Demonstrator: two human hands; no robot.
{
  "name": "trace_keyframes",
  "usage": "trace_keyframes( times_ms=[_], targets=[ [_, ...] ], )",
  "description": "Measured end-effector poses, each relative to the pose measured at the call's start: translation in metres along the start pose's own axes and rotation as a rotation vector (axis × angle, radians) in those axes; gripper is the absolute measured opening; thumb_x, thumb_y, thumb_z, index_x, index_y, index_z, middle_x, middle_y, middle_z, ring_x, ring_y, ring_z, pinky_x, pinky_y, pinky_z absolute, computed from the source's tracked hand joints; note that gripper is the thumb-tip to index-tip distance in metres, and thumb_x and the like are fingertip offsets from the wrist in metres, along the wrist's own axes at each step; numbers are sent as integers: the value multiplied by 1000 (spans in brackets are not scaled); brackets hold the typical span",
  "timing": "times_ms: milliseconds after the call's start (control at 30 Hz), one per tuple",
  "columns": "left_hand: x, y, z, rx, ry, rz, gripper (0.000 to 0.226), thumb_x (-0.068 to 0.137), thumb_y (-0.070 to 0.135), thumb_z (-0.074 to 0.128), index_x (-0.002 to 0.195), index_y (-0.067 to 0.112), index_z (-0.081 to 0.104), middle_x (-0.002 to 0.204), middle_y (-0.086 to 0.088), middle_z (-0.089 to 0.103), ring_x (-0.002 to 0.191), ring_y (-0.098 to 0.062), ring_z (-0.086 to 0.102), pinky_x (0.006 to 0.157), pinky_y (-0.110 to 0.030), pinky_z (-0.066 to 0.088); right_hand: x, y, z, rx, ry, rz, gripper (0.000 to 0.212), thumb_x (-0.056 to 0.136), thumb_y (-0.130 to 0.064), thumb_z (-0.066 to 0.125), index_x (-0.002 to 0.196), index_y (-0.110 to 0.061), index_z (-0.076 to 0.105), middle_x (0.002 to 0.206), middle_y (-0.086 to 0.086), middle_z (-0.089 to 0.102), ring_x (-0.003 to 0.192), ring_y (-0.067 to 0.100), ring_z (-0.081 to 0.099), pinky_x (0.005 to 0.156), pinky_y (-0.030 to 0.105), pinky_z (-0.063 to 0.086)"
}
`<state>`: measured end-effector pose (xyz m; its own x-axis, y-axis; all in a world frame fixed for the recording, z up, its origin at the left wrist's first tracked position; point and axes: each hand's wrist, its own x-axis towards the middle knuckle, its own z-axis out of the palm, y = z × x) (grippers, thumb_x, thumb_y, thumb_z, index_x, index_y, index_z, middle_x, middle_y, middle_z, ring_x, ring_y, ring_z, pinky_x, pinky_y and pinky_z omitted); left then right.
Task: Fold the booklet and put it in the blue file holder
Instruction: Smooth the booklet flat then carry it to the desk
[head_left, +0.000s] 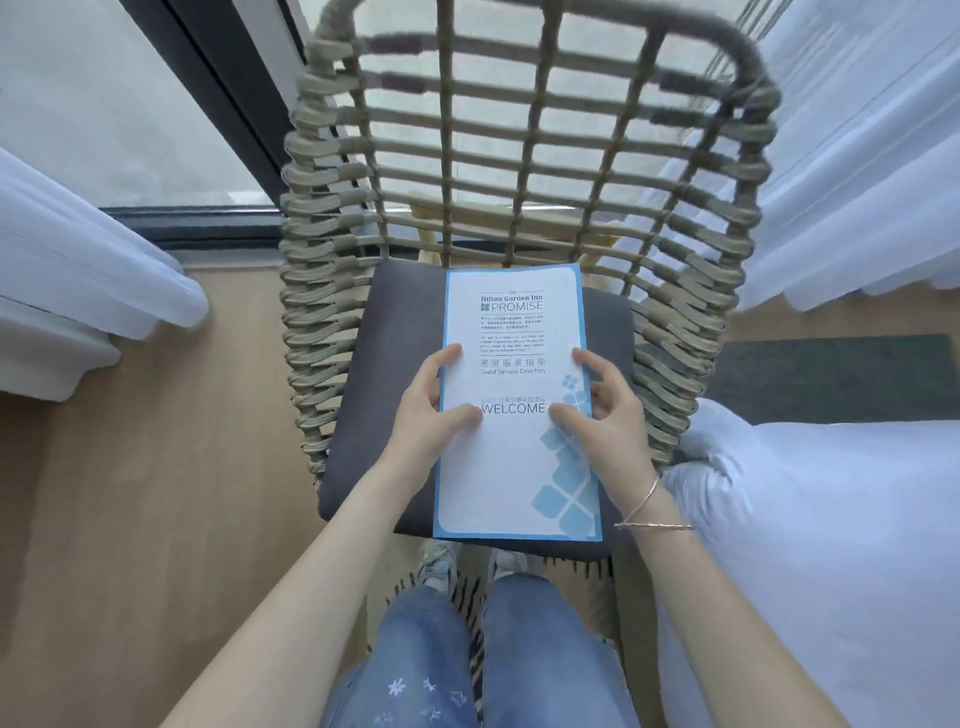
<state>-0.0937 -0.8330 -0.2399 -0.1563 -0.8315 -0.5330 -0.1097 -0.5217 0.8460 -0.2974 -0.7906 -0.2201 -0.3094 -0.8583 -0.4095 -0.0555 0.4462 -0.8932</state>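
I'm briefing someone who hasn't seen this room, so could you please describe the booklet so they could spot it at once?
Start at the woven rope chair by the window; on its dark grey cushion lies the booklet, gripped by the left hand and right hand. Unlike the plain cushion, it is white with a blue border, blue squares and the word WELCOME.

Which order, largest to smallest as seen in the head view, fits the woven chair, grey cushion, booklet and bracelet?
1. woven chair
2. grey cushion, though partly covered
3. booklet
4. bracelet
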Motion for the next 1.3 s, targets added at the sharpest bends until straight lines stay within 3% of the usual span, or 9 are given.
trace_keyframes(
  times_ms=[67,200,300,500,700,833,1000,1200,1300],
  targets=[
    [-20,37,1,-15,-5,48,67,74,0,68,131,32,53,117,9,67,94,-1,69,68,-18,54,-16,-41,-10,16,-6,-37,59,80,6,69,129,-26,58,105,9,73,89,19,70,73,31,60],
    [-68,122,2,-55,-9,168,66,73,5,70,131,35,55,126,4,66,108,-14,67,84,-36,59,-56,-132,-33,75,11,-129,62,80,8,71,131,-23,59,92,-5,77,76,8,71,65,23,59],
    [-103,179,2,-102,-10,258,66,72,6,71,129,36,56,128,1,65,111,-18,67,92,-46,56,-85,-190,-47,129,-7,-204,62,80,10,70,132,-22,58,93,0,77,77,12,71,72,31,60],
    [-165,245,6,-136,-28,440,63,73,8,68,125,42,57,122,6,68,111,-19,67,87,-40,58,-133,-251,-66,253,-66,-314,62,81,10,70,130,-28,60,107,2,78,91,19,75,74,28,61],
    [-201,228,11,-77,6,447,62,76,10,65,127,43,54,129,12,63,116,-12,63,96,-41,54,-160,-233,-67,266,-54,-271,63,80,14,69,122,-32,62,101,-1,79,87,17,75,66,22,58],
    [-209,206,11,-94,44,379,60,74,13,65,122,48,57,127,10,65,112,-15,65,88,-35,57,-167,-215,-64,246,-73,-220,62,80,11,70,126,-30,60,100,-1,79,90,20,76,69,26,60],
    [-214,204,4,-134,110,361,58,74,14,67,118,51,58,127,7,65,109,-17,67,88,-42,58,-160,-220,-58,236,-150,-216,65,79,11,71,132,-24,57,99,-2,79,88,18,76,66,24,59],
    [-237,206,-23,-192,301,423,59,74,12,67,122,46,56,121,11,67,107,-10,67,75,-23,57,-150,-245,-24,183,-328,-266,66,78,11,72,129,-27,59,102,8,78,87,22,75,66,27,60],
    [-257,200,-47,-246,464,432,62,73,12,68,127,38,55,118,15,69,107,-11,67,79,-28,58,-151,-259,10,140,-472,-304,64,77,8,73,126,-32,60,105,8,77,89,23,74,68,27,60]
  ],
)
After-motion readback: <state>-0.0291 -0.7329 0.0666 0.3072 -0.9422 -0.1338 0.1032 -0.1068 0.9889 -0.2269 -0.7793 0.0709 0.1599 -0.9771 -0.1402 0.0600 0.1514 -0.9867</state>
